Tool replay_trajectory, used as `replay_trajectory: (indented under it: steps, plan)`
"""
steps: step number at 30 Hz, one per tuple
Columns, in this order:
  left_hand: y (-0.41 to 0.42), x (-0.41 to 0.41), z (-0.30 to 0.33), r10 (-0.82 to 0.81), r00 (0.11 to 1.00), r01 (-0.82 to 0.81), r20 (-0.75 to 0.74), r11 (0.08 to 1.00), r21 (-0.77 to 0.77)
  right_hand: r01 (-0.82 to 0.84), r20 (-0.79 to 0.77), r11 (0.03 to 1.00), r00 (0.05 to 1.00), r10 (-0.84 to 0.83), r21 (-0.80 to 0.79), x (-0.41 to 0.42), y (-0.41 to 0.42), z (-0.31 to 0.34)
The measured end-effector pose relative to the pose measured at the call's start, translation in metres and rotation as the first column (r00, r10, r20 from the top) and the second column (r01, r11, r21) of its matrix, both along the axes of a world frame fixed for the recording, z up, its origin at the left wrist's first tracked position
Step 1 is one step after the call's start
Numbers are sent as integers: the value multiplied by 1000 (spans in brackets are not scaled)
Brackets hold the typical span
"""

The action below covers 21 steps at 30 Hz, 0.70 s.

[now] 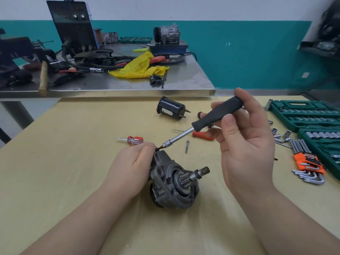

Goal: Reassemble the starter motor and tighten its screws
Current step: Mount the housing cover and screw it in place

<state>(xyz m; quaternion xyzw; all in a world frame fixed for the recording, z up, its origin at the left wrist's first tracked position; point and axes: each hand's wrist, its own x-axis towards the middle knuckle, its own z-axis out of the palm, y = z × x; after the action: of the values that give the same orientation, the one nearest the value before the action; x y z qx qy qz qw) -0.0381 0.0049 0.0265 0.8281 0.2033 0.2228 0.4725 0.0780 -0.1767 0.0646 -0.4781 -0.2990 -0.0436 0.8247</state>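
Note:
The grey starter motor housing [173,183] stands on the yellow table [73,162], its geared shaft pointing right. My left hand [132,166] grips the housing's left side, fingertips at its top corner by a small dark screw. My right hand [244,142] holds a black-handled driver [217,115]; its metal shank slants down-left and the bit meets that screw. A black cylindrical motor body [171,108] lies further back. A loose long bolt [187,146] lies right of the housing.
A small red-handled screwdriver [133,140] lies behind my left hand. Red-handled pliers [203,135] sit under the driver. Green socket cases [303,115], loose sockets [281,137] and an orange hex key set [309,162] fill the right side. A cluttered steel bench [184,83] stands behind.

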Motion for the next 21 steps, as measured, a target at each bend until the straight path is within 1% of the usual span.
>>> replay_trajectory:
  steps: [4,7,12,14,19,21]
  plan:
    - [-2,0,0,-1,1000,1,0,1000,6,40,-35,999,999,-40,0,1,1,-1]
    - [-2,-1,1,-2,1000,2,-1,999,47,72,-28,997,997,-71,19,0,1,1]
    - [-2,-1,0,10,1000,-10,-6,999,53,15,35,1000,999,-15,-17,2,0,-6]
    - [-2,-1,1,10,1000,-10,-1,999,47,31,38,999,999,-30,-20,1,0,-5]
    - [-3,-1,2,-2,1000,2,-2,997,81,91,-1,996,996,-91,13,-1,2,0]
    - [-4,-1,2,1,1000,0,-6,998,69,88,-23,996,996,-88,18,-1,1,0]
